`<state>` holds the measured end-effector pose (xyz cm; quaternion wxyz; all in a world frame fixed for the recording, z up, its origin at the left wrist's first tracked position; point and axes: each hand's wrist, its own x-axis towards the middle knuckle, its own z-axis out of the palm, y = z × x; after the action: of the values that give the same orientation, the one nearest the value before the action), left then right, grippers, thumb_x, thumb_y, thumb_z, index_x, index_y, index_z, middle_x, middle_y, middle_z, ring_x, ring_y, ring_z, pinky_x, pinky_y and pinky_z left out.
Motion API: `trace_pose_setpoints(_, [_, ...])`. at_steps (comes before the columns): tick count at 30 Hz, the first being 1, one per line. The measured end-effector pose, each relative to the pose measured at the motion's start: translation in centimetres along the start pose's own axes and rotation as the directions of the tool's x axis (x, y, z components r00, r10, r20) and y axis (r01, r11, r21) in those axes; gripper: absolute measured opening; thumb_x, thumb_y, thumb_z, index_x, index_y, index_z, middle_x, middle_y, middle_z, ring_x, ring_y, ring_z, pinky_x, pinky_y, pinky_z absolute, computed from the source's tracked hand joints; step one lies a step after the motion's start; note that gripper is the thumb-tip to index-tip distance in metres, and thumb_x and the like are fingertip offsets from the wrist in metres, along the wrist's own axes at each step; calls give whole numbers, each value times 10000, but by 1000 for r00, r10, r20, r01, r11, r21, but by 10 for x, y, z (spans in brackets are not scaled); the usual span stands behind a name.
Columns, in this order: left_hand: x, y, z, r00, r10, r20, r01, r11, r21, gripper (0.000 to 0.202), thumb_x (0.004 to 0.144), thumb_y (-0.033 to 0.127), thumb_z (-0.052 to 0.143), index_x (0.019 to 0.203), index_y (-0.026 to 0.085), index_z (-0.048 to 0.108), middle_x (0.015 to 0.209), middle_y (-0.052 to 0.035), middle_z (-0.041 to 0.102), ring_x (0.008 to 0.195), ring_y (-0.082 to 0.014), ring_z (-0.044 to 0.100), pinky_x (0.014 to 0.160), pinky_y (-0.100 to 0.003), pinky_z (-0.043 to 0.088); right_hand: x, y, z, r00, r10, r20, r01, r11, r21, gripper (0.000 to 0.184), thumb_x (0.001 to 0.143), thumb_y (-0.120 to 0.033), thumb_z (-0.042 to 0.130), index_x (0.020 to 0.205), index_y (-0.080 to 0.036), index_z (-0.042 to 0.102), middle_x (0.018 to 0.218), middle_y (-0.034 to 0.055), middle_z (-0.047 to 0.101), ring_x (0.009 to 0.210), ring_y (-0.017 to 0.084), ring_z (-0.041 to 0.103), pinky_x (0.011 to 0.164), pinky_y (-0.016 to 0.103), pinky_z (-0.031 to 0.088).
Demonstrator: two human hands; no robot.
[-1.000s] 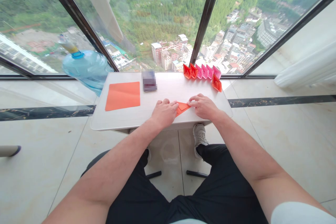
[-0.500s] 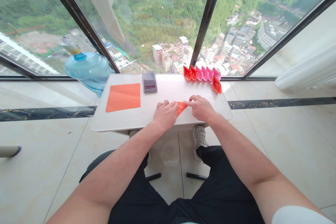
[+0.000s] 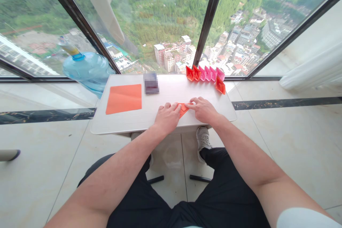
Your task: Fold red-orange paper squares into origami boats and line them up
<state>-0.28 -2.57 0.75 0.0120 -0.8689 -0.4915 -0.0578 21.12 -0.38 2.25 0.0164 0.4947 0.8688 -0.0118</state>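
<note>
A small piece of folded orange paper (image 3: 183,109), pointed toward me, lies near the front edge of the table. My left hand (image 3: 167,117) holds its left side down, fingers bent over it. From the right, my right hand (image 3: 202,109) pinches or presses the upper right corner with its index finger, the other fingers curled. Part of the paper is hidden beneath the fingers. Farther left lies a flat orange sheet (image 3: 124,99) with a faint crease. At the back right stands a row of red and pink folded paper boats (image 3: 205,74).
The white table (image 3: 125,124) stands against tall windows. A blurred dark box-like object (image 3: 151,83) sits on it near the back. Behind its left corner is a large blue water bottle (image 3: 88,71). My shoe (image 3: 203,138) is under the front edge.
My right index finger has shifted slightly left along the top edge of the folded paper. My left hand stays on it. The view has moved slightly.
</note>
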Motion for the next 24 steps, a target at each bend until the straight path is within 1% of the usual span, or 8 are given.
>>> trace_pose_setpoints(6, [0, -1, 1, 1000, -1, -4, 1, 1000, 4, 343, 1000, 278, 384, 1285, 255, 573, 1391, -83, 564, 1115, -305, 495, 843, -463, 420, 1, 2, 2, 1000, 8, 15, -8, 1000, 17, 543, 903, -117, 473, 1386, -327, 604, 1350, 80, 581, 1035, 247, 516, 902, 358, 410])
trace_pose_setpoints(13, [0, -2, 0, 1000, 2, 1, -2, 1000, 9, 353, 1005, 283, 377, 1307, 261, 559, 1380, -84, 566, 1112, -305, 494, 829, -460, 429, 1, 4, 5, 999, -12, -33, 13, 1000, 28, 512, 902, -105, 456, 1336, -300, 645, 1317, 74, 602, 999, 241, 517, 890, 354, 409])
trace_pose_setpoints(16, [1, -2, 1, 1000, -4, 0, 4, 1000, 4, 353, 1007, 287, 381, 1312, 266, 558, 1374, -88, 569, 1108, -301, 500, 838, -455, 431, -1, 2, 5, 998, -44, -53, 45, 998, 31, 514, 898, -104, 461, 1327, -319, 648, 1328, 70, 593, 986, 232, 518, 903, 356, 408])
trace_pose_setpoints(19, [1, -1, 2, 1000, -6, -11, 6, 1000, -9, 348, 1008, 289, 388, 1305, 262, 568, 1357, -96, 578, 1111, -300, 507, 847, -448, 433, -4, 0, 4, 996, -74, -48, 76, 996, 38, 522, 896, -107, 476, 1330, -341, 645, 1327, 71, 591, 991, 227, 518, 924, 363, 404])
trace_pose_setpoints(24, [-2, -1, 2, 999, 18, -42, -19, 999, -33, 314, 1006, 321, 415, 1244, 277, 615, 1302, -97, 605, 1071, -294, 527, 821, -434, 439, -3, 0, 6, 996, -76, -46, 78, 996, 48, 546, 898, -102, 481, 1359, -355, 627, 1318, 72, 601, 1002, 225, 517, 943, 372, 402])
